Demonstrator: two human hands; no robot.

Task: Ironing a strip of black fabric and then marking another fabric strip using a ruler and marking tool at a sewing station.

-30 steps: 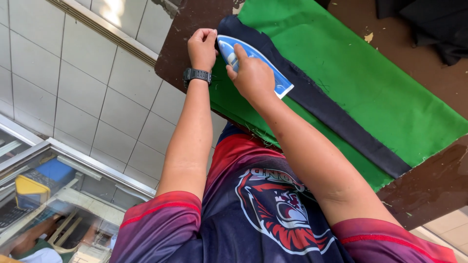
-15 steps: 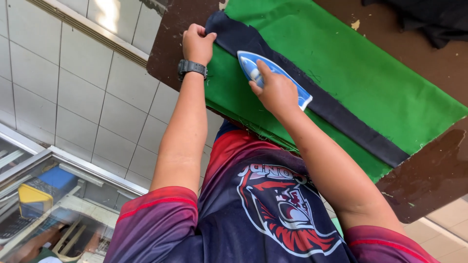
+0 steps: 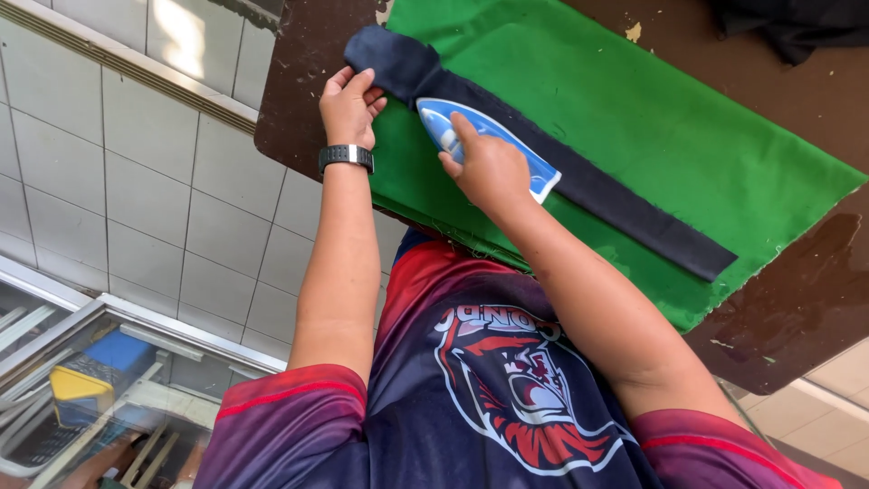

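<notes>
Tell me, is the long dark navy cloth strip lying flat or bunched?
Flat: the long dark navy cloth strip lies stretched across the green cloth, under the blue iron.

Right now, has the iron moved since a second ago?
Yes. The iron under the right hand has slid along the dark strip, away from the end pinned by the left hand.

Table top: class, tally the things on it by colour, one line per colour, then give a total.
Green: 1, the green cloth
Navy: 1, the dark strip
Blue and white: 1, the iron under the right hand
Black: 1, the black cloth
Total: 4
</notes>
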